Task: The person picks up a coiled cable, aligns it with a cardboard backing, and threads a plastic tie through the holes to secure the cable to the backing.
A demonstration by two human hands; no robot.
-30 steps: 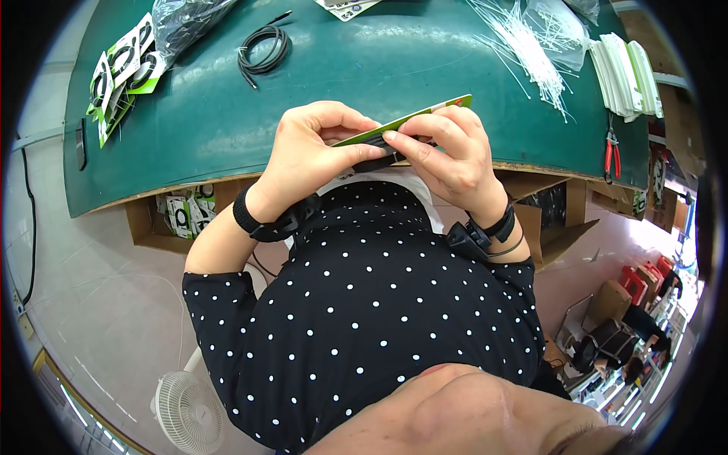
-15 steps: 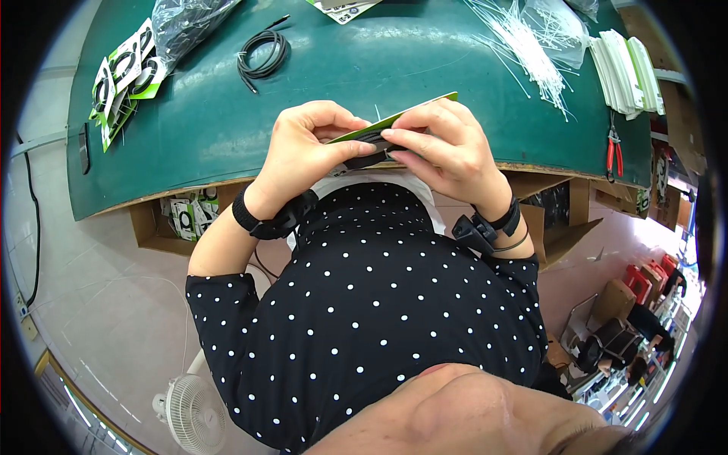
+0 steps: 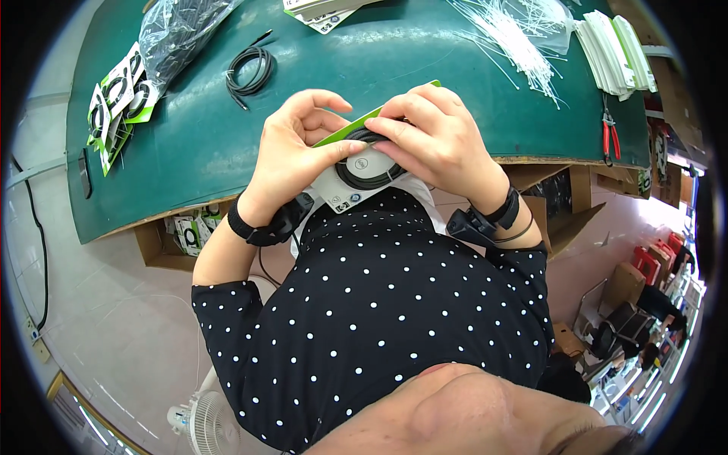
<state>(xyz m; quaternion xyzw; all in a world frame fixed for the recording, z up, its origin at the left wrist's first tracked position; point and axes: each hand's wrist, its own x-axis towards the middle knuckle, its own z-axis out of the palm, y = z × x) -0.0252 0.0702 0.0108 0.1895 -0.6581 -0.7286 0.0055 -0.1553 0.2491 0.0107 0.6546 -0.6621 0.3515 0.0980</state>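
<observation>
Over the table's front edge I hold a white and green packaging card (image 3: 327,192), tilted, with its printed side facing me. A coiled black cable (image 3: 366,182) lies against the card, and a thin white cable tie (image 3: 391,174) crosses its lower right part. My left hand (image 3: 302,144) is closed on the card's left side, thumb in front by the coil, other fingers partly behind. My right hand (image 3: 436,140) is closed at the upper right, its fingertips pinching at the coil's top by the green edge. What exactly lies between those fingertips is mostly hidden.
On the green table (image 3: 318,72) lie a loose coiled cable (image 3: 250,72), carded cables (image 3: 117,102), a plastic bag (image 3: 182,38), a card stack (image 3: 326,11), white cable ties (image 3: 516,45), more stacked cards (image 3: 607,57) and red-handled pliers (image 3: 609,136). Open cartons (image 3: 561,205) stand below the edge.
The card has tipped so that its printed face and the coil now show, where before it was nearly edge-on. Both hands stay on it. The whole view has shifted slightly.
</observation>
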